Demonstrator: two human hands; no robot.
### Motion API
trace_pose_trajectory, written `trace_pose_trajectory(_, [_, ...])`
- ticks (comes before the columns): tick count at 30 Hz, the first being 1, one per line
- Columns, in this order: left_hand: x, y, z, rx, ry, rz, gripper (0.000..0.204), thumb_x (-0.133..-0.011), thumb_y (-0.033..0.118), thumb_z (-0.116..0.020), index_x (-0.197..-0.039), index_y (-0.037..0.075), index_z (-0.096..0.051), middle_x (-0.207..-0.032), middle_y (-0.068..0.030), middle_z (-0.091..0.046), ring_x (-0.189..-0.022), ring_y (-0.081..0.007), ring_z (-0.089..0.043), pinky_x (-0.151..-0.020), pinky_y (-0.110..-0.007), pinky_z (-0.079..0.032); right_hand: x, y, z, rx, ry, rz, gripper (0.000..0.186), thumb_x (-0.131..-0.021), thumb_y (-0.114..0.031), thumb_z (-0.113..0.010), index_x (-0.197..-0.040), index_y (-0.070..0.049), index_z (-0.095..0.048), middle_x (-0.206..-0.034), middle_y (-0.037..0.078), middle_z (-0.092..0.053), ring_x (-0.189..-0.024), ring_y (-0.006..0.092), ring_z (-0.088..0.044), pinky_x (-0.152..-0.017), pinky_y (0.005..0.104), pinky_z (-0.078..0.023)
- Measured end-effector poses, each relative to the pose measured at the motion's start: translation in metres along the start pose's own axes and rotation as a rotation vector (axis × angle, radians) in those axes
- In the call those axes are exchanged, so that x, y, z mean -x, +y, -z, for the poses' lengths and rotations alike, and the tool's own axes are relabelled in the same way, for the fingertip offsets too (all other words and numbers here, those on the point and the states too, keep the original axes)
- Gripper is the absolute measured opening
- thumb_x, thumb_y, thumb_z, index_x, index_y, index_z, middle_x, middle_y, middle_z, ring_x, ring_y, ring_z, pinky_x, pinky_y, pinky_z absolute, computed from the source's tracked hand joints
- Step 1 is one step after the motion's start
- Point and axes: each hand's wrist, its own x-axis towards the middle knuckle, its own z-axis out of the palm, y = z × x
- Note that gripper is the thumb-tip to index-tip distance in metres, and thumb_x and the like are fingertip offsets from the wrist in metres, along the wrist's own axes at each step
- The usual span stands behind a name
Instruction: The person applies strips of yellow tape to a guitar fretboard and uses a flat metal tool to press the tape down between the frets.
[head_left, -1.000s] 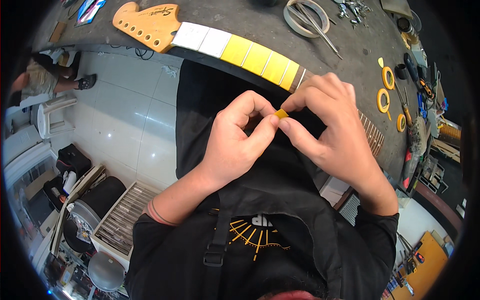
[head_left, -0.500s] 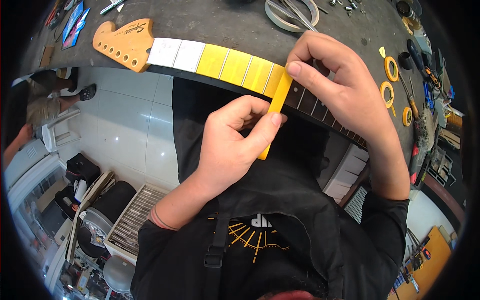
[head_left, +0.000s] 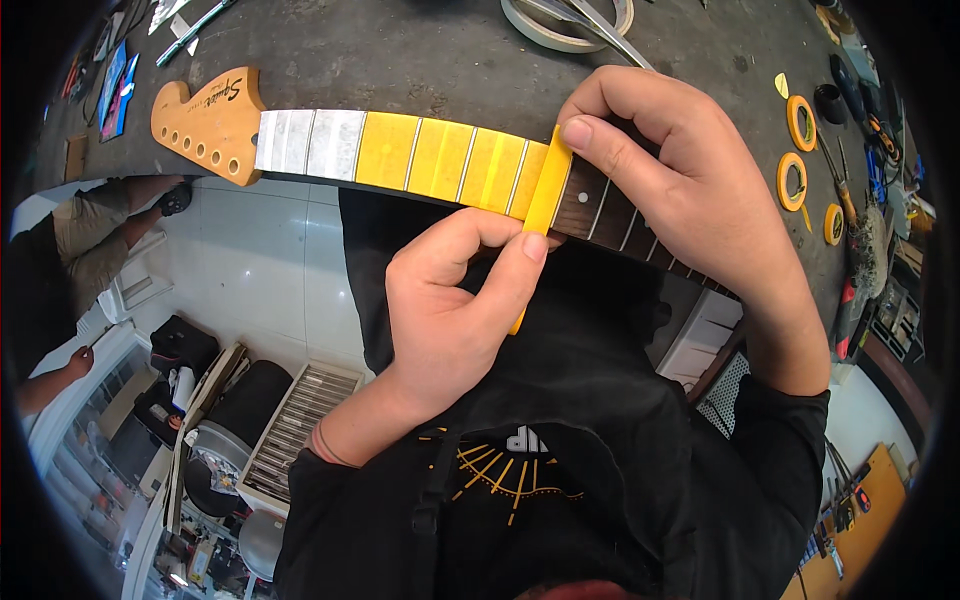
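A guitar neck [head_left: 598, 215] lies along the near edge of the bench, its wooden headstock [head_left: 212, 125] to the left. White tape [head_left: 310, 143] covers the fretboard nearest the headstock, then yellow masking tape [head_left: 437, 160] between the metal frets; dark wood shows farther right. A separate strip of yellow masking tape [head_left: 547, 190] lies across the fretboard at the end of the taped part. My right hand [head_left: 665, 165] pinches or presses its far end with thumb and forefinger. My left hand [head_left: 455, 310] pinches it at the near edge, the loose tail hanging below.
Beyond the neck lie a wide tape roll [head_left: 570, 25] and metal tweezers-like tool [head_left: 605, 30]. Several yellow tape rolls [head_left: 791, 180] and a brush [head_left: 868, 245] are at the right of the bench [head_left: 400, 60]. Another person [head_left: 85, 250] is at far left.
The yellow strip now lies flatter across the fretboard, and my left hand has moved slightly down and left with it. The view has shifted, so the neck appears lower and farther left.
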Motion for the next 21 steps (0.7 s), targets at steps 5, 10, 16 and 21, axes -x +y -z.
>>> trace_pose_trajectory(5, [-0.0004,0.0004,0.0001,-0.043,0.007,-0.02,0.014,-0.113,0.007,-0.072,-0.107,-0.004,-0.077,-0.094,-0.0036,-0.078,-0.079,-0.0031,-0.063,-0.071,-0.022,-0.051,-0.0019,0.0012,-0.0004,0.009,-0.003,-0.01,0.022,-0.114,-0.017,-0.071,-0.107,0.003,-0.073,-0.089,0.006,-0.072,-0.084,0.0133,-0.066,-0.079,0.0323,-0.053])
trace_pose_trajectory(10, [-0.0006,-0.0013,0.0008,-0.034,0.005,-0.019,0.015,-0.114,0.008,-0.072,-0.108,-0.004,-0.078,-0.091,-0.002,-0.076,-0.076,-0.0021,-0.061,-0.068,-0.021,-0.048,-0.0034,0.0021,-0.0011,0.032,0.003,0.004,0.022,-0.113,-0.017,-0.071,-0.105,0.004,-0.073,-0.088,0.007,-0.072,-0.082,0.0133,-0.065,-0.077,0.0324,-0.053])
trace_pose_trajectory(16, [-0.0014,0.0029,0.0,-0.033,-0.001,-0.007,0.015,-0.114,0.008,-0.072,-0.108,-0.004,-0.078,-0.092,-0.002,-0.076,-0.075,-0.0015,-0.059,-0.067,-0.021,-0.047,-0.0031,0.0023,-0.001,0.049,0.001,0.0,0.022,-0.113,-0.016,-0.072,-0.105,0.003,-0.073,-0.087,0.007,-0.072,-0.081,0.0132,-0.064,-0.076,0.0324,-0.052])
trace_pose_trajectory(21, [-0.0011,0.0052,-0.0004,-0.027,-0.005,0.015,0.014,-0.114,0.007,-0.071,-0.109,-0.004,-0.078,-0.095,-0.0032,-0.078,-0.077,-0.0014,-0.06,-0.068,-0.021,-0.048,-0.0031,0.0038,-0.0012,0.051,-0.001,0.008,0.021,-0.113,-0.016,-0.072,-0.105,0.003,-0.073,-0.088,0.006,-0.072,-0.082,0.0133,-0.064,-0.077,0.0324,-0.052])
